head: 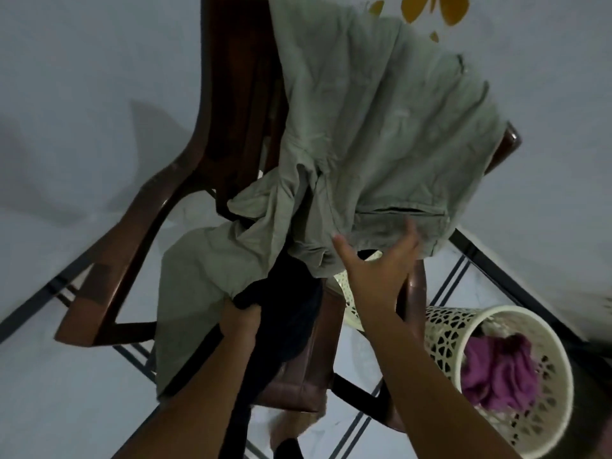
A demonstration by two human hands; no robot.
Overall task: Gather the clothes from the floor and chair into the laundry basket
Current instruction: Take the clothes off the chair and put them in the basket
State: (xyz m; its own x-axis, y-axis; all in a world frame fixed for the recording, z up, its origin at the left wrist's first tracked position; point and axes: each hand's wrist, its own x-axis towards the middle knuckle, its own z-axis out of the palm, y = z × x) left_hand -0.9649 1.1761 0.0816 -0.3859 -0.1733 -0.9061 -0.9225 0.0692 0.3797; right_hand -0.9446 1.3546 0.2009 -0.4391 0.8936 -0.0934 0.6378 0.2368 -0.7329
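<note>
both forearms bare, no sleeves, left hand (241, 321) and right hand (376, 270) ungloved.

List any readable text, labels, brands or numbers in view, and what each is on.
None readable.
Grey-green garment on the chair: no visible label or print.
White laundry basket: only a cut-out pattern.
Wall: yellow shapes at the top, decoration rather than lettering.

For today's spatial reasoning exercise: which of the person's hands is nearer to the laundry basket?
Right. The right hand reaches the green garment just up-left of the laundry basket; the left hand grips dark clothing farther left, across the chair seat.
</note>
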